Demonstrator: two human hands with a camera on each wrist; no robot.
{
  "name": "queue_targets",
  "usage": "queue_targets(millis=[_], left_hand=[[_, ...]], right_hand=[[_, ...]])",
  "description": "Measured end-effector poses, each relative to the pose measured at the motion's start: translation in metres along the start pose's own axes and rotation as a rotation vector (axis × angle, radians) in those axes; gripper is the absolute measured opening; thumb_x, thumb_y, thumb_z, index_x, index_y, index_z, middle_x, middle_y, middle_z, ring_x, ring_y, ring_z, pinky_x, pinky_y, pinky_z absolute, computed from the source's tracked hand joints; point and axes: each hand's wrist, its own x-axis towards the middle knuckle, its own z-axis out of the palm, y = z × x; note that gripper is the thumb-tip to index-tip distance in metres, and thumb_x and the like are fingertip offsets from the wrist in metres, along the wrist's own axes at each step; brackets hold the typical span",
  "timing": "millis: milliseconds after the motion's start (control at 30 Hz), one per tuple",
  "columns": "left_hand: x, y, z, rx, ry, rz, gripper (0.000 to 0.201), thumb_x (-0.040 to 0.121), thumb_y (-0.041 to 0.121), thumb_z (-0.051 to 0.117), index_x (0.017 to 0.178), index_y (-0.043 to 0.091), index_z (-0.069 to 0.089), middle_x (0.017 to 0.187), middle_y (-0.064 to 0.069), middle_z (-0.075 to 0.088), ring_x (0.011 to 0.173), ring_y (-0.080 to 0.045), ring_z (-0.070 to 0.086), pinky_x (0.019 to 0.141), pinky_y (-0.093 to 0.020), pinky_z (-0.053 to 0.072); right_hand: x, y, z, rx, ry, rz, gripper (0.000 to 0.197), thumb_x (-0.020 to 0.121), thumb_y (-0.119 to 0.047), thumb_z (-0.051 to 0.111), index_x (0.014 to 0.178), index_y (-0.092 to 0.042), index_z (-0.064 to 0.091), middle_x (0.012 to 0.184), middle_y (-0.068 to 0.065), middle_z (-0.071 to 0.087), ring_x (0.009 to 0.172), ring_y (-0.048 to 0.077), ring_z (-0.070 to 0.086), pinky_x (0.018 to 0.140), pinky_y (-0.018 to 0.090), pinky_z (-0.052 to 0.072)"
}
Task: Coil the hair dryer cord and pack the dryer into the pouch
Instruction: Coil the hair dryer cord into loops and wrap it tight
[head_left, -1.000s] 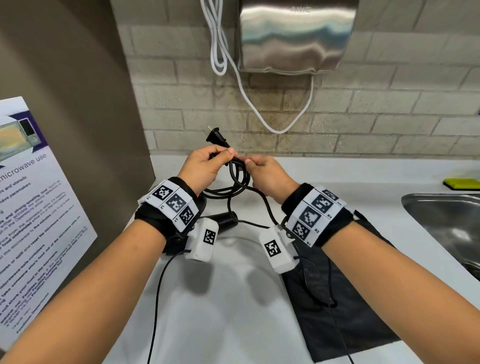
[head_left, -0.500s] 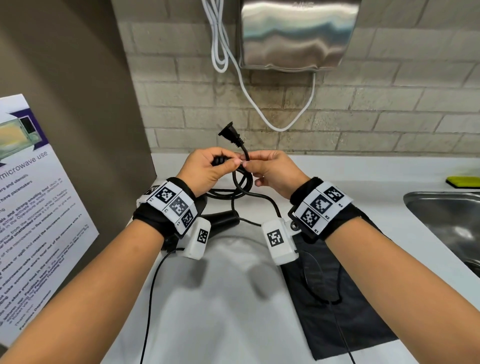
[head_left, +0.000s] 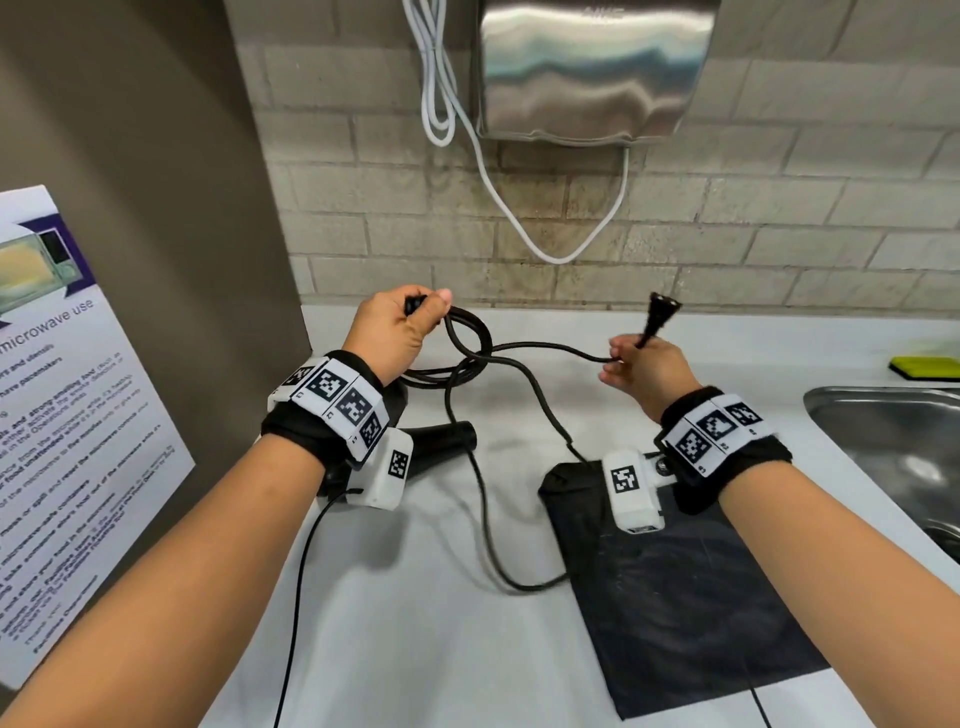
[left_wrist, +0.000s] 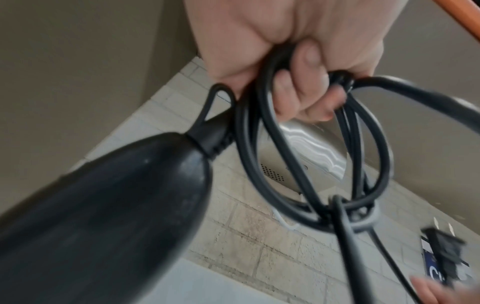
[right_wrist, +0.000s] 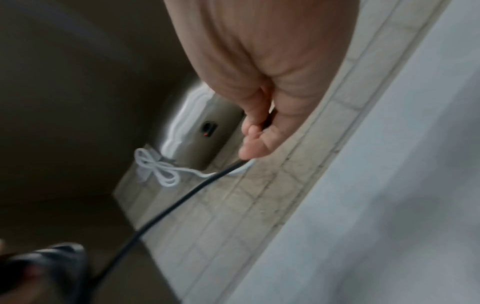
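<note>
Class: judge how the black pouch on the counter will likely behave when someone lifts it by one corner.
The pouch lies flat and thin, so it probably droops limply. It looks empty, so likely light. Its mouth may sag shut, needing a hand to hold it open.

White counter (head_left: 426, 613) under my arms, running back to the brick wall. On it: black pouch (head_left: 691, 613) lying flat on the right, dryer (head_left: 441, 439) on its side at left, partly hidden by my wrist, w/ a slack bit of cord (head_left: 485, 525) between them. Sink (head_left: 893, 447) set in at far right, yellow-green sponge (head_left: 924, 368) behind it.
</note>
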Motion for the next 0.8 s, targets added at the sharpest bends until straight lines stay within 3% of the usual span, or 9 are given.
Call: queue_targets(millis=[100, 233, 267, 333, 400, 500, 567, 700, 800], left_hand=[[0.003, -0.004, -0.001, -0.009, 0.021, -0.008, 0.026, 0.093, 0.025, 0.052, 0.068, 0.024, 0.053, 0.062, 0.002, 0.048, 0.049, 0.002, 0.044, 0.054, -0.008, 0.034], [0.002, -0.005, 0.004, 0.007, -0.001, -0.002, 0.024, 0.093, 0.025, 0.052, 0.070, 0.024, 0.054, 0.062, 0.003, 0.049, 0.045, 0.004, 0.045, 0.051, -0.007, 0.034], [0.003, -0.006, 0.004, -0.023, 0.011, -0.012, 0.024, 0.093, 0.024, 0.052, 0.070, 0.023, 0.054, 0.061, 0.004, 0.049, 0.046, 0.004, 0.045, 0.054, -0.008, 0.035], [0.004, -0.007, 0.004, -0.103, 0.034, -0.033, 0.024, 0.094, 0.022, 0.050, 0.070, 0.021, 0.054, 0.053, 0.010, 0.049, 0.046, 0.002, 0.044, 0.058, -0.013, 0.038], [0.003, -0.006, 0.002, -0.150, 0.043, -0.057, 0.026, 0.095, 0.023, 0.049, 0.070, 0.019, 0.053, 0.043, 0.011, 0.047, 0.035, 0.000, 0.035, 0.046, -0.014, 0.033], [0.002, -0.004, 0.003, -0.157, 0.035, -0.072, 0.027, 0.096, 0.022, 0.047, 0.069, 0.017, 0.051, 0.048, 0.009, 0.046, 0.030, -0.001, 0.028, 0.035, -0.012, 0.025], [0.001, -0.003, 0.004, -0.167, 0.019, -0.075, 0.029, 0.096, 0.023, 0.046, 0.068, 0.017, 0.050, 0.041, 0.012, 0.045, 0.029, -0.001, 0.026, 0.033, -0.012, 0.023], [0.000, 0.001, 0.005, -0.201, 0.017, -0.134, 0.031, 0.096, 0.021, 0.046, 0.067, 0.016, 0.048, 0.035, 0.012, 0.042, 0.028, -0.002, 0.025, 0.033, -0.012, 0.022], [-0.001, 0.005, 0.005, -0.211, 0.015, -0.162, 0.031, 0.096, 0.022, 0.047, 0.067, 0.013, 0.048, 0.043, 0.012, 0.041, 0.028, -0.001, 0.023, 0.033, -0.012, 0.021]], right_hand=[[0.013, 0.019, -0.035, -0.325, 0.102, 0.103, 0.028, 0.090, 0.006, 0.042, 0.068, -0.010, 0.050, 0.073, 0.011, 0.051, 0.048, 0.012, 0.054, 0.051, 0.022, 0.052], [0.012, 0.039, -0.055, -0.683, 0.047, 0.282, 0.016, 0.088, 0.001, 0.051, 0.073, -0.006, 0.051, 0.083, 0.012, 0.054, 0.059, 0.015, 0.051, 0.054, 0.021, 0.047], [0.009, 0.042, -0.054, -0.751, 0.012, 0.315, 0.007, 0.088, 0.000, 0.051, 0.083, -0.001, 0.056, 0.087, 0.014, 0.056, 0.061, 0.016, 0.051, 0.057, 0.022, 0.047], [0.006, 0.047, -0.051, -0.948, -0.053, 0.332, 0.025, 0.090, -0.005, 0.050, 0.113, 0.004, 0.056, 0.105, 0.019, 0.063, 0.065, 0.017, 0.053, 0.059, 0.018, 0.047], [0.004, 0.045, -0.043, -1.204, -0.140, 0.296, 0.032, 0.090, -0.012, 0.050, 0.117, 0.003, 0.056, 0.117, 0.018, 0.062, 0.074, 0.019, 0.060, 0.058, 0.016, 0.047], [0.000, 0.038, -0.019, -1.527, -0.125, 0.044, 0.031, 0.089, -0.019, 0.051, 0.113, -0.001, 0.058, 0.118, 0.018, 0.061, 0.105, 0.030, 0.059, 0.082, 0.029, 0.047], [-0.001, 0.033, 0.005, -1.328, -0.159, -0.210, 0.034, 0.090, -0.017, 0.049, 0.123, -0.009, 0.052, 0.123, 0.014, 0.058, 0.111, 0.029, 0.055, 0.091, 0.030, 0.043], [-0.016, 0.024, 0.053, -0.870, -0.610, -0.465, 0.048, 0.091, 0.003, 0.042, 0.136, -0.014, 0.039, 0.126, 0.003, 0.052, 0.117, 0.015, 0.049, 0.096, 0.012, 0.032], [-0.016, 0.028, 0.073, -0.747, -0.699, -0.541, 0.030, 0.092, 0.004, 0.043, 0.119, -0.002, 0.054, 0.097, 0.000, 0.057, 0.088, 0.002, 0.054, 0.086, 0.009, 0.038]])
